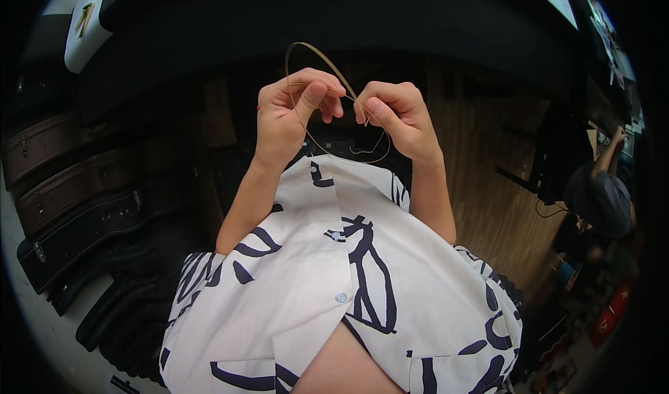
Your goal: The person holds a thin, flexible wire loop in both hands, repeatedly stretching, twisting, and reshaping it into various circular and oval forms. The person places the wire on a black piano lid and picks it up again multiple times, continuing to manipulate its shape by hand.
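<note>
A thin tan strip [318, 51] is bent into loops in front of my chest. My left hand [289, 111] has its fingers curled, and a run of the strip passes along the index finger to its tip. Close beside it, my right hand [401, 118] pinches the strip between thumb and bent index finger, where parts of the strip cross. One loop arches above both hands; a thinner curve hangs below them, in front of my white and dark patterned shirt [313, 233]. Whether the strip is one piece or several, I cannot tell.
Beyond my hands stretches a black-covered table [334, 17]. A white surface [83, 45] at the far left bears small yellowish pieces. Several brown and black hard cases [70, 199] stand on the left. To the right are wooden flooring [481, 178] and another person [603, 195] with an arm raised.
</note>
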The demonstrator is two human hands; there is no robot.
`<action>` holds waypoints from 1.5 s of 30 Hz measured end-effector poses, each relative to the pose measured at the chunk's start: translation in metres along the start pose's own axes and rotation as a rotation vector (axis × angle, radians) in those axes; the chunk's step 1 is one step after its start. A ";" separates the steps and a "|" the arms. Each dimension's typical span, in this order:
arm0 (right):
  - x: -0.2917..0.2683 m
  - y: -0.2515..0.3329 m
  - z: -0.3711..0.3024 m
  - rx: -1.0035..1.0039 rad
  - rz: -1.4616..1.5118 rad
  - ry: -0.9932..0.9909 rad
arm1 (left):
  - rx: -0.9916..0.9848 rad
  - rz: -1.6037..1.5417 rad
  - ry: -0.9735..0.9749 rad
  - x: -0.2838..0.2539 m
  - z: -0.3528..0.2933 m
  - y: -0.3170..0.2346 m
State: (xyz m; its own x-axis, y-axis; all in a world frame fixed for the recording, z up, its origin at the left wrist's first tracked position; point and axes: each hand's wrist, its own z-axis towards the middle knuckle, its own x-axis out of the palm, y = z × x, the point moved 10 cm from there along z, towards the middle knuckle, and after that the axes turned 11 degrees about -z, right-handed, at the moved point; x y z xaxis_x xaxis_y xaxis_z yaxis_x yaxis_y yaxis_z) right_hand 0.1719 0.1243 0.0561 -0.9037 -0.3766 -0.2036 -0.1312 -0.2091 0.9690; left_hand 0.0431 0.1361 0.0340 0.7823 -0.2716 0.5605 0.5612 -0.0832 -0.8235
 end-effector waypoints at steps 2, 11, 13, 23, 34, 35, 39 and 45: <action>0.001 -0.001 0.000 -0.010 0.028 0.013 | -0.033 0.002 0.025 0.003 0.000 0.003; 0.007 -0.009 -0.003 0.030 0.243 0.066 | -0.029 0.016 -0.076 -0.008 -0.003 0.003; 0.009 -0.010 -0.005 0.013 0.208 0.095 | -0.006 0.022 -0.099 -0.011 -0.003 0.001; 0.009 0.000 -0.020 -0.032 0.226 0.250 | 0.209 -0.326 0.021 -0.013 -0.007 -0.037; 0.040 -0.032 -0.056 0.279 -0.179 0.723 | 0.392 -0.859 0.311 -0.046 -0.024 -0.186; 0.044 -0.028 -0.052 0.231 -0.169 0.753 | 0.357 -0.942 0.355 -0.047 -0.022 -0.191; 0.047 -0.002 -0.036 0.037 0.129 0.809 | 0.237 -1.310 0.392 -0.062 -0.015 -0.184; 0.030 -0.018 -0.007 -0.176 1.181 0.466 | -0.125 -0.793 0.399 -0.027 -0.011 -0.076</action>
State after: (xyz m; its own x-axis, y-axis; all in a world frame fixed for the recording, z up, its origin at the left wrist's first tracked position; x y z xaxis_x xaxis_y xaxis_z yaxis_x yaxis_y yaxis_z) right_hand 0.1497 0.1101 0.0315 -0.2025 -0.6856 0.6992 0.7364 0.3641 0.5703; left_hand -0.0237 0.1388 0.0809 0.0125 -0.4008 0.9161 0.8449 -0.4858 -0.2240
